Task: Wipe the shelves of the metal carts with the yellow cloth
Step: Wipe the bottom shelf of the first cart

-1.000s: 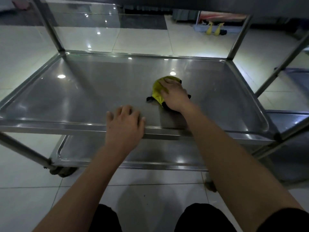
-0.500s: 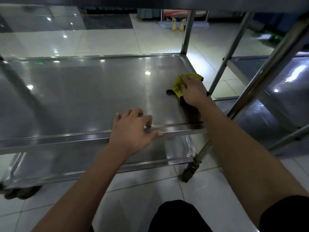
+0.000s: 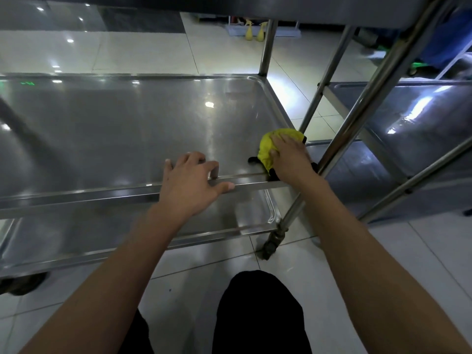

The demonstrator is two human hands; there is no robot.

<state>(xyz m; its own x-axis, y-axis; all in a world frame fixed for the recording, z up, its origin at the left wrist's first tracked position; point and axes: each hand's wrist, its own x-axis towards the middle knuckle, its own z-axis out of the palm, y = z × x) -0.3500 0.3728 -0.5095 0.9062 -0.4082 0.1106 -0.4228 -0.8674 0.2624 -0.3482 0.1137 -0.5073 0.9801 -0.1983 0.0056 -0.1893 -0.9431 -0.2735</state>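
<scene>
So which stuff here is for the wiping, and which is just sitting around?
For the wiping:
- crumpled yellow cloth under the right hand
- shiny metal middle shelf
- left hand resting on the shelf's front rim
- lower metal shelf
- second metal cart, to the right

Just sitting around:
- two yellow spray bottles on the far floor

right hand (image 3: 290,159) presses yellow cloth (image 3: 269,149) on middle shelf (image 3: 127,129), near corner | left hand (image 3: 190,183) rests on front rim
</scene>
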